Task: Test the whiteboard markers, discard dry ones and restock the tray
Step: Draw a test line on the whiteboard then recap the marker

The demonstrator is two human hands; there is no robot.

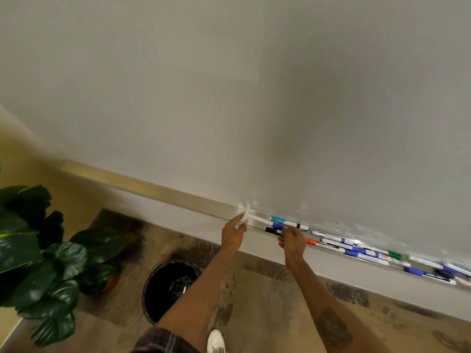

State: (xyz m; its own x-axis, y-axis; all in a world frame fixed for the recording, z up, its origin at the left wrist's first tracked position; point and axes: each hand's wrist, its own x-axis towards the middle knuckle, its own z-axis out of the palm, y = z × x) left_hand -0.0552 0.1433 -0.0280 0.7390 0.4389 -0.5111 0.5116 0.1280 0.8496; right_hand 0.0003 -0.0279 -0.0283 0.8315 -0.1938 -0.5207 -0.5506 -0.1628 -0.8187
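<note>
A large whiteboard fills the upper view. Its marker tray runs down to the right and holds several markers with blue, red, green and black caps. At the tray's left end my left hand pinches the white barrel of a marker. My right hand pinches a black-capped marker next to a blue-capped one. A light-blue-capped marker lies just behind them. On the floor below stands a round black bin with discarded markers inside.
A leafy potted plant stands at the left, close to the bin. A pale wall ledge runs under the board. The floor is mottled brown. A white shoe shows at the bottom edge.
</note>
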